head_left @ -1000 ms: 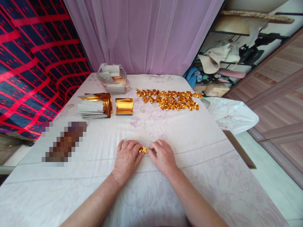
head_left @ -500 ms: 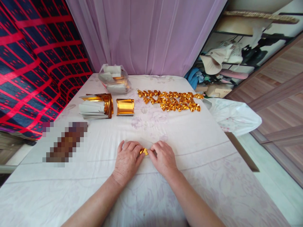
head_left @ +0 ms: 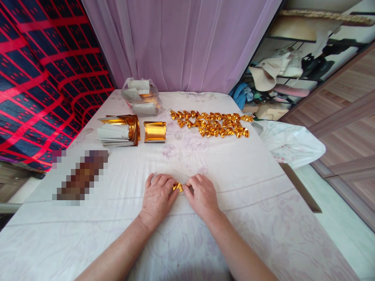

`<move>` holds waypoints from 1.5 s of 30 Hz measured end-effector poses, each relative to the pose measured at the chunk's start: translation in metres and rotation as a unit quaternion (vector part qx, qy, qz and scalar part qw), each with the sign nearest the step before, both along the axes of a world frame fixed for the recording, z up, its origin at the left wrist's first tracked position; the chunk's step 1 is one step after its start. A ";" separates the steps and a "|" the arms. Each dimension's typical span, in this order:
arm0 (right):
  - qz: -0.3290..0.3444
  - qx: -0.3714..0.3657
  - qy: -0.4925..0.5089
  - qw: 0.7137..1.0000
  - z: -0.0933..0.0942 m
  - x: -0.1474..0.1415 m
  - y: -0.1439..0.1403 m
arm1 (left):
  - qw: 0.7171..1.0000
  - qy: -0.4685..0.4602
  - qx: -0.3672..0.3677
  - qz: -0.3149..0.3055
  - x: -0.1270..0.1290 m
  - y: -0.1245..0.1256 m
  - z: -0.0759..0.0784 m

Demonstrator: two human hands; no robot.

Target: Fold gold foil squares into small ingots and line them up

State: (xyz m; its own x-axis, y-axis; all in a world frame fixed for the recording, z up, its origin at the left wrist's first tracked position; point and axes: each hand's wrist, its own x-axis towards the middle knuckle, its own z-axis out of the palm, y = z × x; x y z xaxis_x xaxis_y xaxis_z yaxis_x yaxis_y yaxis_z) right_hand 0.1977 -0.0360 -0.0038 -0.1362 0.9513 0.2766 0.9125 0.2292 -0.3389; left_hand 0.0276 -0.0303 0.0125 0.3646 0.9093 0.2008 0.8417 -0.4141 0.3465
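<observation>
Between my two hands lies a small piece of folded gold foil paper [head_left: 177, 187], low over the cloth-covered table [head_left: 187, 230]. My left hand [head_left: 158, 194] pinches its left side, thumb in front and fingers behind. At its right end, the thumb and forefinger of my right hand [head_left: 202, 194] grip the edge. Fingers hide part of the piece. Farther off to the right are rows of folded gold foil pieces [head_left: 216, 125]. A short stack of flat gold foil sheets [head_left: 155, 132] sits at the back left.
Left of that stack is a larger pile of foil sheets [head_left: 117, 132]. Behind it stands a clear plastic bag of sheets [head_left: 141, 97]. A pixelated dark object [head_left: 83, 175] lies on the left. Past the right edge are a white plastic bag [head_left: 293, 142] and a shelf with hats [head_left: 262, 76].
Almost nothing differs. Both hands keep their grip on the small foil piece in the same place, and the view has shifted very slightly.
</observation>
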 end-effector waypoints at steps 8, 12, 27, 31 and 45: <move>0.004 -0.009 0.028 1.000 -0.001 0.001 -0.001 | 1.000 -0.001 0.005 0.008 0.001 -0.001 -0.001; 0.011 -0.015 0.036 0.999 -0.003 0.003 0.000 | 1.000 -0.003 0.006 0.009 0.002 0.000 -0.002; 0.011 -0.013 0.066 0.998 -0.006 0.002 -0.003 | 1.000 -0.004 0.004 0.003 0.001 0.002 -0.003; 0.027 -0.020 0.096 0.995 -0.009 0.007 -0.001 | 1.000 -0.002 0.000 0.004 0.001 0.002 -0.002; 0.054 0.014 0.112 0.992 -0.013 0.011 -0.002 | 1.000 -0.010 0.017 0.007 0.002 0.002 -0.004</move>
State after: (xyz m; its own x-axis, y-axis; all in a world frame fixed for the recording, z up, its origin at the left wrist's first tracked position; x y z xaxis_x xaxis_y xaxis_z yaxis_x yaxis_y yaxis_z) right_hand 0.2084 -0.0376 -0.0169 -0.1694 0.9257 0.3381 0.7838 0.3345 -0.5232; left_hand 0.0297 -0.0281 0.0085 0.3464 0.9069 0.2399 0.8407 -0.4136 0.3495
